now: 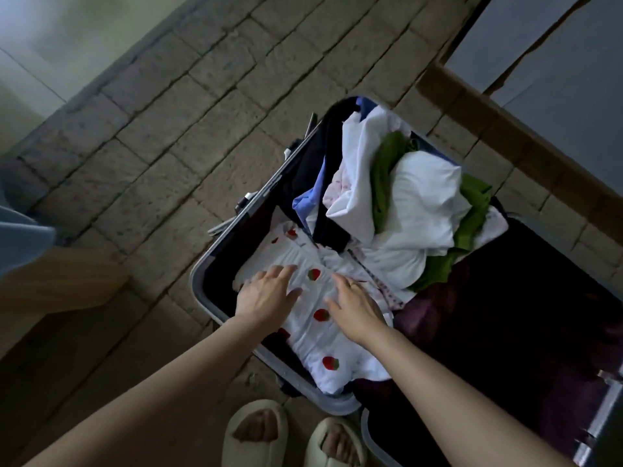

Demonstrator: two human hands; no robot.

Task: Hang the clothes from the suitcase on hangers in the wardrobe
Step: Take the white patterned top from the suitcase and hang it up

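Both hands, left [266,294] and right [357,310], rest flat on the strawberry-print garment [317,335], grip open.

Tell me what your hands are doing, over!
Left hand and right hand flat on the strawberry garment, no grip yet. Garment lies in open suitcase. White and green clothes piled beyond, nothing blocking.

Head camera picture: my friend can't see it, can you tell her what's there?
Two hands, left and right, rest flat on a white strawberry-print garment in an open suitcase of crumpled clothes on a tiled floor.
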